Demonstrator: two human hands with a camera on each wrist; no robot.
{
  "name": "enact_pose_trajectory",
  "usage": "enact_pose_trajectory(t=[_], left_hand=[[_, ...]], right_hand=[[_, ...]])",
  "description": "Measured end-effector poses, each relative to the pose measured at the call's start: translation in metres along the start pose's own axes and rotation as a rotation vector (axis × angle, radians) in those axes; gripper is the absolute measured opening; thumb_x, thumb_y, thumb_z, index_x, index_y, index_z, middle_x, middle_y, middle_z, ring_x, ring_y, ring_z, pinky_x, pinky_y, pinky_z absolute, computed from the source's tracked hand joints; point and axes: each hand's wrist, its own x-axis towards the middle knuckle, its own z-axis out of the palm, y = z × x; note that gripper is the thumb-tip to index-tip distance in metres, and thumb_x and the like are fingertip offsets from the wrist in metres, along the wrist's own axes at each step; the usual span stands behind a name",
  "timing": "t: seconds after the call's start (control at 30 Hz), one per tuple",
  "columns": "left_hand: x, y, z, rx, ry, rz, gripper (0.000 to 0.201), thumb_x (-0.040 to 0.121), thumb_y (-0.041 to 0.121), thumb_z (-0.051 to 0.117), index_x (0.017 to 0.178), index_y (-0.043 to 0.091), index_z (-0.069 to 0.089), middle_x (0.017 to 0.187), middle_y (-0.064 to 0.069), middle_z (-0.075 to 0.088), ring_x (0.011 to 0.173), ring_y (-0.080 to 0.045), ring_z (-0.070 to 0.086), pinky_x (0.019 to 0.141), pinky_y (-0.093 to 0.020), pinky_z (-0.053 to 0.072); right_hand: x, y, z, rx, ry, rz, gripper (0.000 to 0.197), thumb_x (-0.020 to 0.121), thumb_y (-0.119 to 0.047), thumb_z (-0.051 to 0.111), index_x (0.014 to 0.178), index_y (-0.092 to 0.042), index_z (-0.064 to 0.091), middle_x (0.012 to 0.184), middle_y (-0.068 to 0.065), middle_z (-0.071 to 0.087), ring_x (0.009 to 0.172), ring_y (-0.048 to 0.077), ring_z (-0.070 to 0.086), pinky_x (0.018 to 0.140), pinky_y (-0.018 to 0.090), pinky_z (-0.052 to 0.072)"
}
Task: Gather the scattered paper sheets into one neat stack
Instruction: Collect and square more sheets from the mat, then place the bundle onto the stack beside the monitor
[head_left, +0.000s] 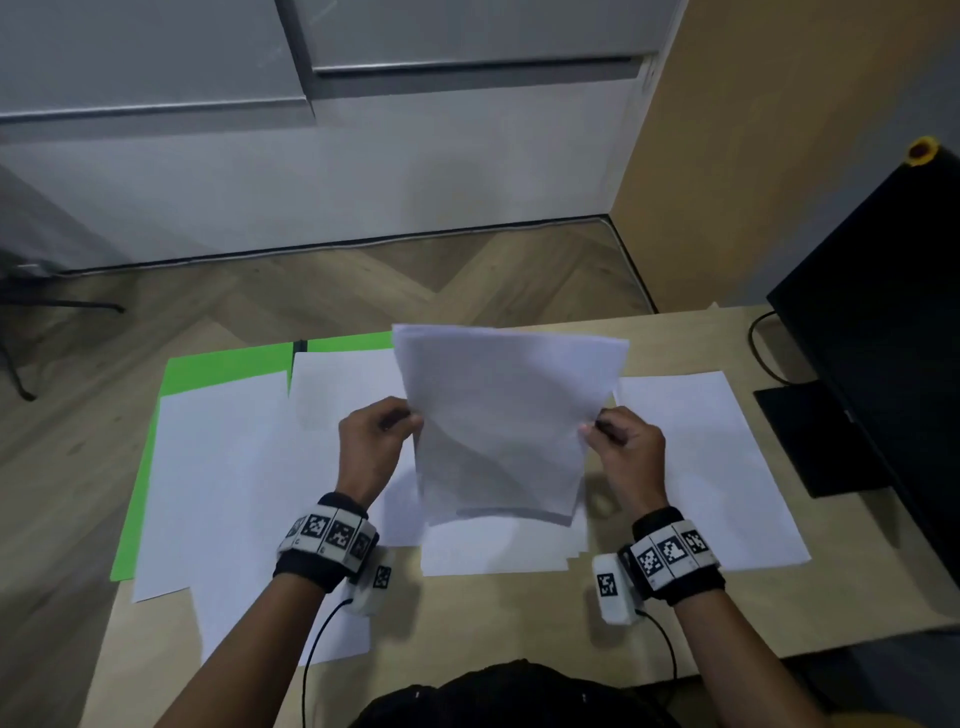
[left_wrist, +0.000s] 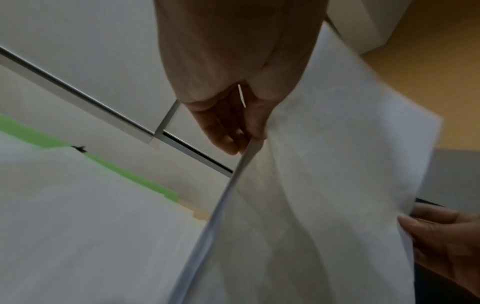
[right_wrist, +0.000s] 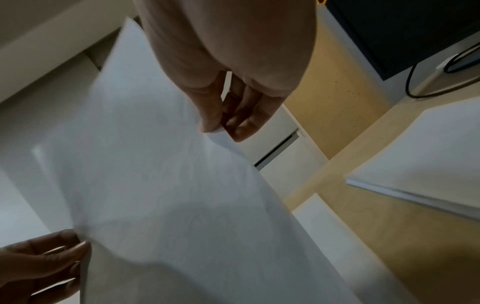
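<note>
Pale wooden worktop (head_left: 675, 613) below: both hands, left (head_left: 371, 441) and right (head_left: 626, 449), pinch the upright bundle of white paper sheets (head_left: 504, 415) mid-frame; I'd tap its lower edge square.

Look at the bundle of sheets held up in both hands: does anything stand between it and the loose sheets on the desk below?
Nothing visible does. The left hand and right hand pinch the side edges of the held bundle, which hangs upright above the loose sheets on the desk. Only open air shows beneath its lower edge.
</note>
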Motion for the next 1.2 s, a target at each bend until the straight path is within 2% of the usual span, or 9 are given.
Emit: enact_pose_trajectory(t=[0.13, 0.23, 0.37, 0.47, 0.57, 0.67, 0.77, 1.03, 1.2], left_hand=[[0.002, 0.028, 0.056, 0.020, -0.043, -0.049, 0.012, 0.081, 0.004, 0.065, 0.078, 0.014, 0.070, 0.074, 0.003, 0.070, 0.072, -0.013, 0.063, 0.070, -0.022, 0.050], [0.003, 0.038, 0.102, 0.042, -0.079, -0.090, 0.010, 0.079, 0.004, 0.060, 0.073, 0.012, 0.063, 0.070, -0.010, 0.064, 0.063, -0.019, 0.053, 0.068, -0.034, 0.051], [0.003, 0.043, 0.166, 0.110, -0.106, -0.165, 0.006, 0.077, 0.006, 0.059, 0.072, 0.008, 0.058, 0.065, -0.012, 0.057, 0.061, -0.019, 0.049, 0.068, -0.045, 0.053], [-0.002, 0.048, 0.212, 0.114, -0.119, -0.246, 0.007, 0.080, 0.002, 0.059, 0.076, 0.009, 0.059, 0.063, -0.002, 0.053, 0.061, -0.019, 0.049, 0.069, -0.041, 0.055], [-0.011, 0.051, 0.255, 0.130, -0.165, -0.303, 0.012, 0.083, 0.003, 0.060, 0.083, 0.014, 0.062, 0.068, -0.006, 0.062, 0.068, -0.027, 0.064, 0.071, -0.036, 0.055], [-0.018, 0.045, 0.296, 0.130, -0.198, -0.373, 0.015, 0.080, 0.003, 0.062, 0.088, 0.015, 0.063, 0.074, -0.009, 0.067, 0.076, -0.031, 0.068, 0.077, -0.044, 0.057], [-0.023, 0.044, 0.332, 0.172, -0.228, -0.411, 0.018, 0.078, 0.002, 0.062, 0.078, 0.020, 0.057, 0.073, -0.008, 0.066, 0.077, -0.031, 0.067, 0.078, -0.045, 0.057], [-0.022, 0.041, 0.387, 0.300, -0.273, -0.474, 0.015, 0.077, 0.003, 0.062, 0.075, 0.015, 0.053, 0.071, 0.001, 0.058, 0.077, -0.025, 0.057, 0.064, -0.027, 0.041], [-0.022, 0.032, 0.397, 0.359, -0.269, -0.539, 0.008, 0.081, 0.006, 0.061, 0.086, 0.011, 0.058, 0.086, -0.006, 0.065, 0.084, -0.027, 0.059, 0.071, -0.031, 0.047]], right_hand=[[0.029, 0.016, -0.044, -0.043, 0.008, 0.077, 0.013, 0.083, -0.001, 0.069, 0.079, -0.013, 0.071, 0.080, 0.007, 0.066, 0.073, 0.019, 0.062, 0.070, 0.030, 0.050], [0.055, 0.030, -0.079, -0.122, 0.001, 0.124, 0.018, 0.084, 0.000, 0.066, 0.076, -0.016, 0.068, 0.072, 0.002, 0.062, 0.064, 0.010, 0.054, 0.065, 0.023, 0.045], [0.089, 0.058, -0.125, -0.232, -0.037, 0.185, 0.011, 0.084, -0.002, 0.066, 0.088, -0.009, 0.074, 0.082, 0.008, 0.072, 0.075, 0.015, 0.063, 0.075, 0.027, 0.050], [0.108, 0.082, -0.155, -0.311, -0.037, 0.230, 0.009, 0.078, -0.001, 0.066, 0.080, -0.007, 0.072, 0.073, 0.013, 0.069, 0.068, 0.013, 0.056, 0.068, 0.025, 0.046], [0.120, 0.107, -0.180, -0.351, -0.005, 0.323, 0.024, 0.075, 0.003, 0.066, 0.075, -0.021, 0.069, 0.065, 0.002, 0.061, 0.063, 0.015, 0.055, 0.065, 0.023, 0.047], [0.126, 0.135, -0.204, -0.409, 0.017, 0.407, 0.029, 0.074, 0.002, 0.069, 0.079, -0.026, 0.065, 0.067, -0.001, 0.063, 0.068, 0.020, 0.064, 0.069, 0.030, 0.054], [0.133, 0.158, -0.225, -0.459, -0.014, 0.462, 0.025, 0.074, 0.005, 0.069, 0.084, -0.017, 0.066, 0.073, 0.001, 0.064, 0.076, 0.024, 0.065, 0.072, 0.028, 0.053], [0.147, 0.200, -0.250, -0.544, -0.069, 0.557, 0.023, 0.078, 0.004, 0.066, 0.091, -0.016, 0.066, 0.084, 0.004, 0.067, 0.088, 0.028, 0.066, 0.073, 0.026, 0.046], [0.145, 0.215, -0.250, -0.560, -0.073, 0.568, 0.026, 0.077, 0.002, 0.065, 0.096, -0.017, 0.067, 0.096, 0.007, 0.071, 0.094, 0.031, 0.067, 0.081, 0.035, 0.056]])
